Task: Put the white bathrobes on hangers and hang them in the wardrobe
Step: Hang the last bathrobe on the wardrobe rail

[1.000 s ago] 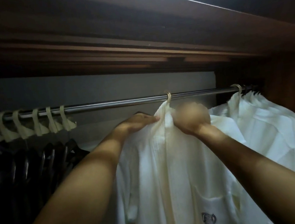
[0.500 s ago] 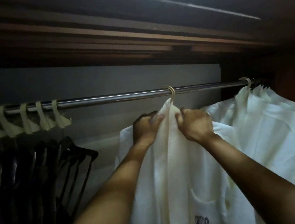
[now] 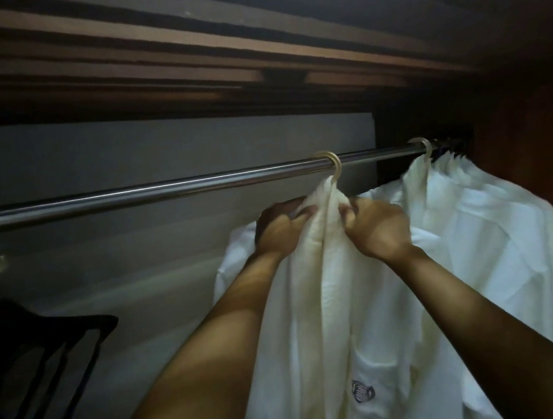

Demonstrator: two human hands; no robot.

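- I am seeing both forearms reaching up and forward into the wardrobe (image 3: pixel 515 106), converging just under the rail (image 3: pixel 163 192).
- The left hand (image 3: pixel 279 231) is sitting at the left side of the collar, fingers curled inward and gripping a fold of the cloth; the knuckles are facing me.
- The right hand (image 3: pixel 375 227) is mirroring it on the right side, fingers bent and pinching the collar fabric, back of the hand turned up.
- Both hands are lying close together, with only the bunched collar between them.
- The white bathrobe (image 3: pixel 319 325) is hanging from a pale hanger hook (image 3: pixel 332 165) that is looped over the rail; the collar is gathered directly below the hook and directly above the two hands.
- The robe's body is draping down between and beneath the forearms; a dark embroidered emblem (image 3: pixel 363 394) is showing low on the front.
- Further bathrobes (image 3: pixel 496 218) are hanging at the right end of the rail, just beside the right hand, under a second hook (image 3: pixel 423 147).
- Dark empty hangers (image 3: pixel 43 356) are hanging low at the left, well apart from the hands.
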